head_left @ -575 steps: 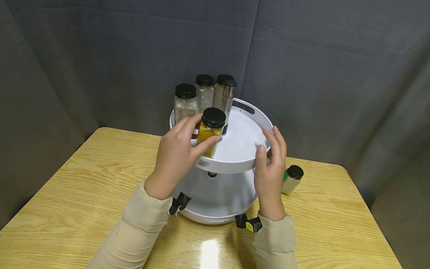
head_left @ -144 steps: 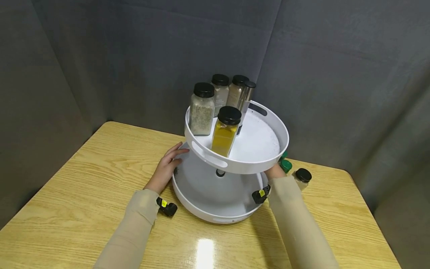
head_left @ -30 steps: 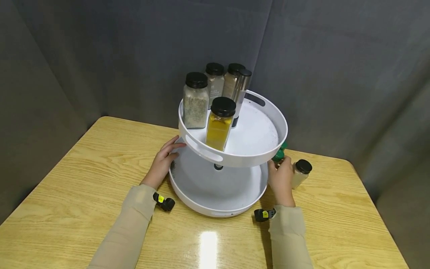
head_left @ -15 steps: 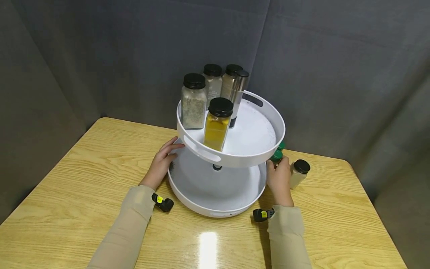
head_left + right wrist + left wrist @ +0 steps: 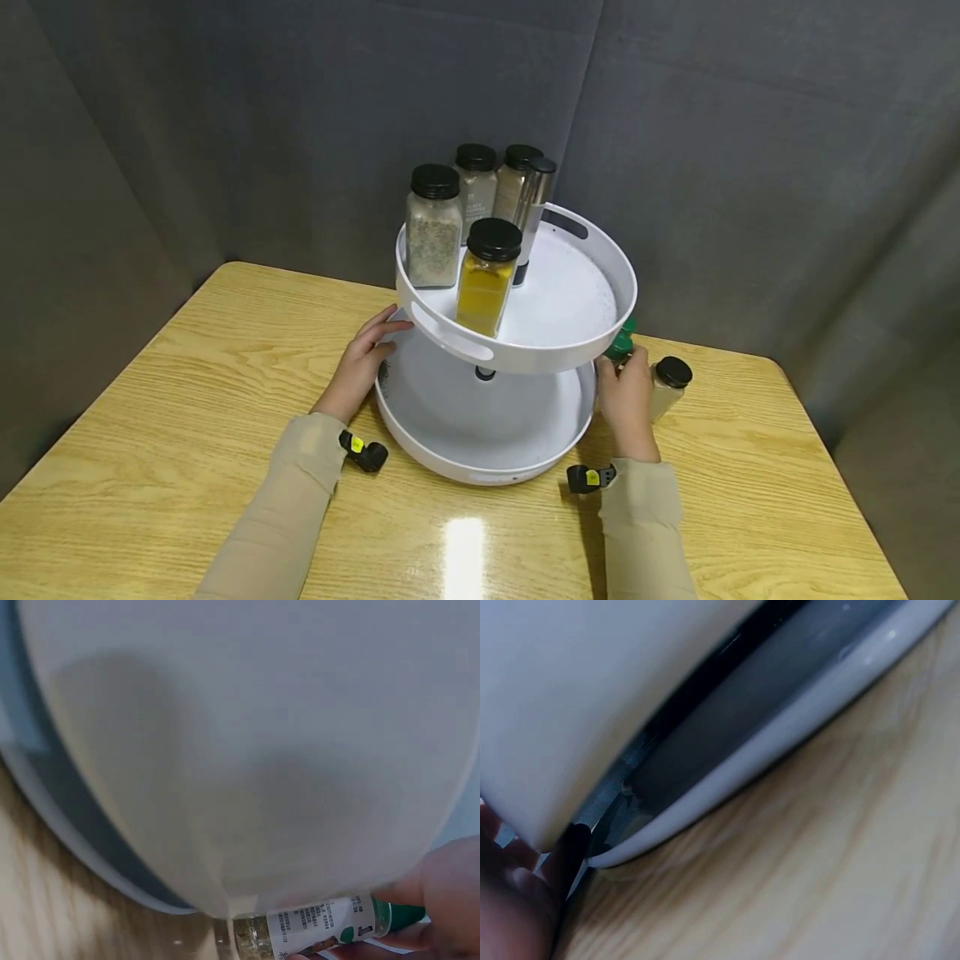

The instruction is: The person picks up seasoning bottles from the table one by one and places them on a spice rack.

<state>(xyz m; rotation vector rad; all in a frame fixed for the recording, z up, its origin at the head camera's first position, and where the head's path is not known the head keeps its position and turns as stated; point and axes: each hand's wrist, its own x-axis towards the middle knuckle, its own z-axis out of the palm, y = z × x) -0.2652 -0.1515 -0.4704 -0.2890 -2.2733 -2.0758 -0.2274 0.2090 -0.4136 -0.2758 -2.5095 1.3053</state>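
A white two-tier turntable stands on the table, with an upper tray (image 5: pixel 551 360) and a lower tray (image 5: pixel 450 471). At its left side my left hand (image 5: pixel 356 375) rests on the lower tray's rim, fingers extended under the upper tray. My right hand (image 5: pixel 628 404) is beside the right rim, thumb and fingers gripping a green-capped spice jar (image 5: pixel 304 930). The right wrist view shows this jar's white label and dried flakes; the hand partly hides it. Another green cap (image 5: pixel 628 326) shows just behind it. Right of the hand is a black-capped jar (image 5: pixel 667 387).
On the upper tray stand a yellow spice jar (image 5: pixel 482 296), a jar of speckled seasoning (image 5: pixel 433 242), two more black-capped jars (image 5: pixel 478 196) and a slim grinder-like cylinder (image 5: pixel 534 212). A grey curtain (image 5: pixel 300 125) hangs behind the wooden table (image 5: pixel 187 400).
Since the oldest frame, my left hand has released the yellow jar and moved to the lower tray. My right hand came from behind the upper tray with the green-capped jar; lately both barely move.
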